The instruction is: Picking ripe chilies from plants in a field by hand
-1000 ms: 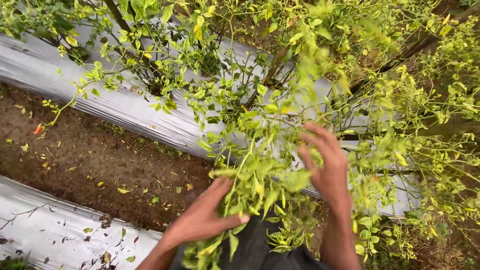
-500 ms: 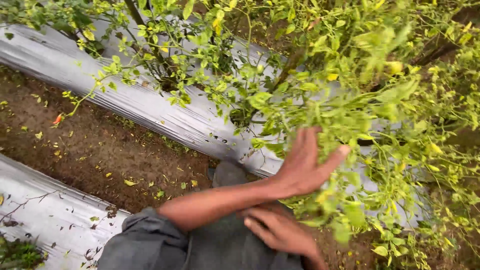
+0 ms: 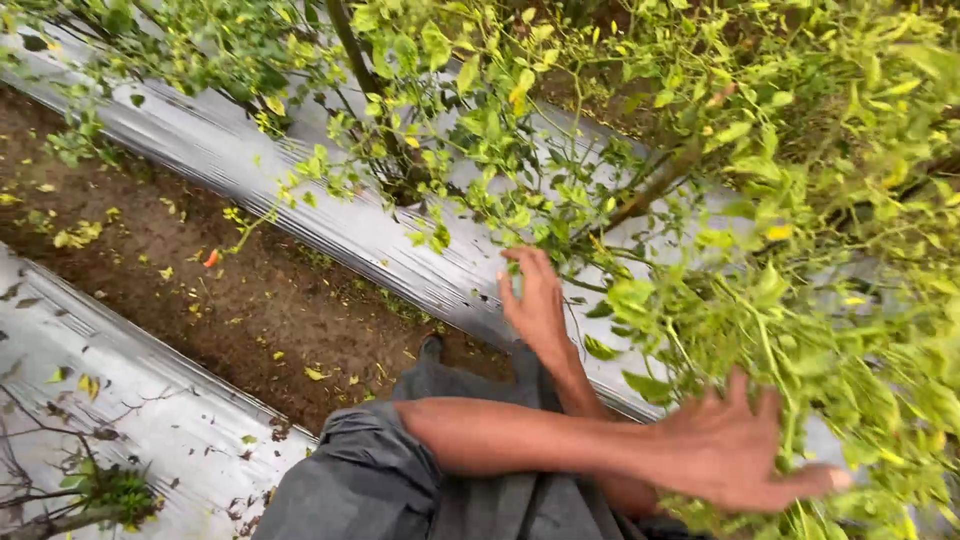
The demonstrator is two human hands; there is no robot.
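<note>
A leafy green pepper plant [image 3: 760,200] with yellowing leaves fills the upper right. My left arm crosses low over my body, and my left hand [image 3: 735,455] is blurred, fingers spread against the foliage at the lower right, holding nothing. My right hand [image 3: 535,300] reaches up from under that arm, fingers apart, touching thin twigs over the silver plastic mulch [image 3: 330,215]. The plant's main stem [image 3: 350,45] rises from the mulch at the top centre.
A bare soil furrow [image 3: 250,300] with fallen yellow leaves runs diagonally between two silver mulch strips [image 3: 130,400]. One small red pepper [image 3: 210,258] lies on the soil. Dark grey clothing [image 3: 380,480] covers my lap at the bottom.
My left arm has swept further right across my body into the foliage. My right hand has risen from near my lap to the twigs above. The view has shifted.
</note>
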